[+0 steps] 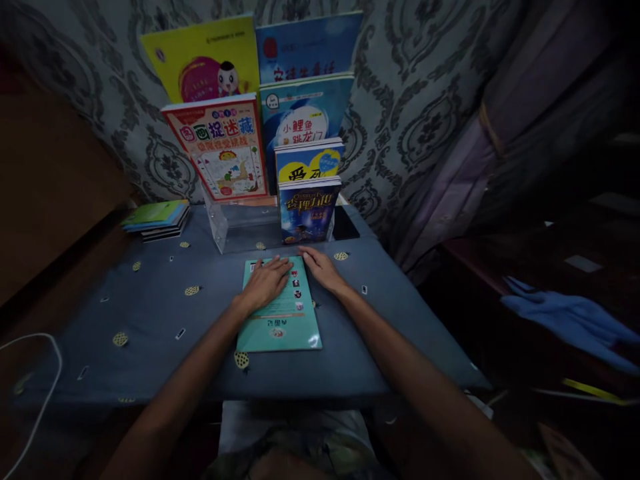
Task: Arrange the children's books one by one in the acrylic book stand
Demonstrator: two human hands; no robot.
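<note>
A thin teal book [280, 337] lies on the dark blue patterned tablecloth, its printed title upside down to me. My left hand [267, 281] rests flat across its upper left part, with the fingers stretched toward the far edge. At the book's far right corner is my right hand [320, 268], fingers extended; whether the fingertips press on the corner I cannot tell. Just beyond both hands stands a clear acrylic rack [240, 227] of tiered books. Its front right tier holds a dark blue book [307, 217], and a red-bordered book [230, 157] leans at the left.
Behind are a yellow book [210, 57] and blue books [310, 47]. A small stack of books [157, 217] lies at the table's back left. A dark flat object [345, 223] is right of the rack. A white cable [55, 360] curves at the left; blue cloth [570, 320] lies off right.
</note>
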